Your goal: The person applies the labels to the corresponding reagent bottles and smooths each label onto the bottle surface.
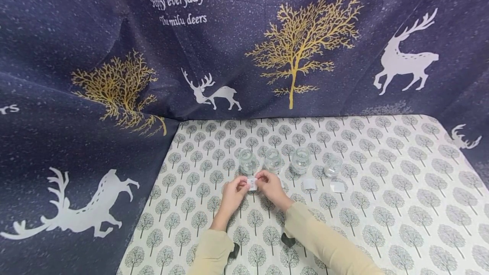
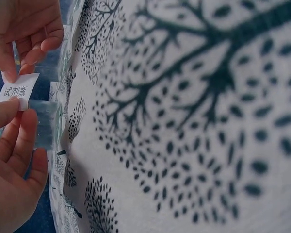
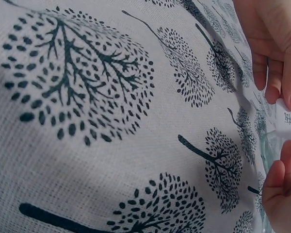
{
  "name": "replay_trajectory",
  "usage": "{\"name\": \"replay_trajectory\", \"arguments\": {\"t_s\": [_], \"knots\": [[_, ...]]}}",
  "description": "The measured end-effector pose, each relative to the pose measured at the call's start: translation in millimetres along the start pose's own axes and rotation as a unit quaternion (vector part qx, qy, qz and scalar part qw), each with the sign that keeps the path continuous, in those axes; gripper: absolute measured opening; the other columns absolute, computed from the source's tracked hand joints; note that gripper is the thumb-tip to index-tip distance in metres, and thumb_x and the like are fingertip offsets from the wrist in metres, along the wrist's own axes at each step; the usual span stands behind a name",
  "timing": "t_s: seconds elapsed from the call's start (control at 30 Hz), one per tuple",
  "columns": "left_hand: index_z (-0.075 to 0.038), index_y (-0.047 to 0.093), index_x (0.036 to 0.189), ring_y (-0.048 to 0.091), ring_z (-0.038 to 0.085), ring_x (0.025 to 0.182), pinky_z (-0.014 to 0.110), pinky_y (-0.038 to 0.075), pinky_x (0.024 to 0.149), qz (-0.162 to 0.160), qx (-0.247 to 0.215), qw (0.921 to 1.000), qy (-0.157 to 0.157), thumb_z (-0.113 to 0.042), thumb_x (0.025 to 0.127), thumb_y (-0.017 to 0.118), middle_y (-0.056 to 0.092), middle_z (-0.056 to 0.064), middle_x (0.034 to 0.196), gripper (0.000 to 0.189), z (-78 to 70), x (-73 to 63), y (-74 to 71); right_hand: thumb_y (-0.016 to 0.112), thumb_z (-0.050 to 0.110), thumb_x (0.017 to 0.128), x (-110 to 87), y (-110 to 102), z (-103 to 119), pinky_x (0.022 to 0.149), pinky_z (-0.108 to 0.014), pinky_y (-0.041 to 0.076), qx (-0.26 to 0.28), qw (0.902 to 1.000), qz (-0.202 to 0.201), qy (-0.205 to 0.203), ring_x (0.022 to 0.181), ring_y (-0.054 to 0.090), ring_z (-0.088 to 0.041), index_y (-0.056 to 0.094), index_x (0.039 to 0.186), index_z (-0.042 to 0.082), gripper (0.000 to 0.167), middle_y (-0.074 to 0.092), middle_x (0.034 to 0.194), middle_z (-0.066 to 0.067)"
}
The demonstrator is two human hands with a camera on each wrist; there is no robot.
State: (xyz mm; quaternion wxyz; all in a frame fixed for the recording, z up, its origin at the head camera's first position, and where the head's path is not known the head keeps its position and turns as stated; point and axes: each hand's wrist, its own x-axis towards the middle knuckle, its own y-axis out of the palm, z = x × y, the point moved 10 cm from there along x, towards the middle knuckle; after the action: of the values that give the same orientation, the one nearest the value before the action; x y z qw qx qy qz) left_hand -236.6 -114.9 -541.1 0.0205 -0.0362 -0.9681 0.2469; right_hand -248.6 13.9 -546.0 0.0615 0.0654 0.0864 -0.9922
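Observation:
A small white paper label (image 1: pixel 251 184) printed with dark Chinese characters is held between both hands. My left hand (image 1: pixel 232 194) pinches its left end between thumb and fingers. At the other end, the right hand (image 1: pixel 271 188) pinches the edge with its fingertips. In the left wrist view the label (image 2: pixel 18 91) faces the camera, its print readable. Just beyond the hands stand clear glass jars: one at the left (image 1: pixel 247 162), partly behind the fingers, and another jar (image 1: pixel 273 162) beside it. Only part of the label (image 3: pixel 287 119) shows in the right wrist view.
To the right stand a third glass jar (image 1: pixel 301 162) and a smaller glass vessel (image 1: pixel 333 166). In front of them lie two white paper pieces, one label (image 1: pixel 309 184) and another label (image 1: pixel 337 187). A tree-print cloth (image 1: pixel 393 198) covers the table; a dark blue curtain (image 1: pixel 244 41) hangs behind.

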Motion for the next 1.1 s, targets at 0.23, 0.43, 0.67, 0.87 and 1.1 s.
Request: {"name": "replay_trajectory", "arguments": {"t_s": [0.23, 0.43, 0.67, 0.87, 1.1], "knots": [[-0.005, 0.06, 0.1, 0.063, 0.017, 0.077, 0.017, 0.051, 0.067, -0.001, -0.023, 0.9997, 0.001, -0.008, 0.079, 0.062, 0.066, 0.012, 0.087, 0.021, 0.2, -1.4, 6.1, 0.056, -0.003, 0.077, -0.9, -7.1, 4.6, 0.049, -0.029, 0.05, -0.021, 0.9992, -0.034, 0.003, 0.059, 0.05, -0.012, 0.061, 0.088, 0.0, 0.013, 0.059, 0.077, -0.011], [-0.005, 0.059, 0.103, 0.064, 0.021, 0.078, 0.016, 0.05, 0.064, 0.004, -0.045, 0.9988, -0.021, -0.007, 0.079, 0.063, 0.066, 0.013, 0.088, 0.024, 2.6, -2.0, 11.3, 0.056, -0.002, 0.078, -1.3, -9.0, 7.6, 0.047, -0.034, 0.05, -0.029, 0.9986, -0.043, 0.01, 0.06, 0.049, -0.013, 0.061, 0.092, 0.0, 0.015, 0.058, 0.078, -0.011], [0.001, 0.059, 0.101, 0.064, 0.027, 0.075, 0.014, 0.049, 0.059, -0.009, -0.045, 0.9986, -0.025, 0.001, 0.078, 0.06, 0.066, 0.017, 0.084, 0.023, -21.5, -9.6, 2.4, 0.058, -0.002, 0.076, -1.3, -10.4, 10.4, 0.047, -0.02, 0.046, -0.053, 0.9973, -0.05, -0.009, 0.063, 0.05, -0.012, 0.061, 0.094, -0.001, 0.018, 0.06, 0.079, -0.01], [0.001, 0.058, 0.101, 0.062, 0.022, 0.069, 0.017, 0.049, 0.056, -0.007, -0.045, 0.9989, -0.013, -0.002, 0.078, 0.061, 0.065, 0.017, 0.083, 0.023, -19.5, -8.2, 2.9, 0.06, -0.001, 0.075, -0.7, -9.9, 13.4, 0.051, -0.018, 0.045, -0.066, 0.996, -0.051, -0.033, 0.063, 0.05, -0.011, 0.06, 0.091, -0.001, 0.016, 0.06, 0.078, -0.01], [-0.003, 0.059, 0.102, 0.062, 0.014, 0.071, 0.015, 0.049, 0.06, -0.005, -0.032, 0.9995, -0.002, -0.008, 0.079, 0.062, 0.066, 0.013, 0.085, 0.024, -2.1, -3.5, 7.0, 0.062, -0.001, 0.073, -0.3, -5.5, 13.4, 0.051, -0.018, 0.044, -0.057, 0.9973, -0.036, -0.03, 0.062, 0.048, -0.011, 0.058, 0.087, -0.002, 0.014, 0.058, 0.076, -0.008]]}}
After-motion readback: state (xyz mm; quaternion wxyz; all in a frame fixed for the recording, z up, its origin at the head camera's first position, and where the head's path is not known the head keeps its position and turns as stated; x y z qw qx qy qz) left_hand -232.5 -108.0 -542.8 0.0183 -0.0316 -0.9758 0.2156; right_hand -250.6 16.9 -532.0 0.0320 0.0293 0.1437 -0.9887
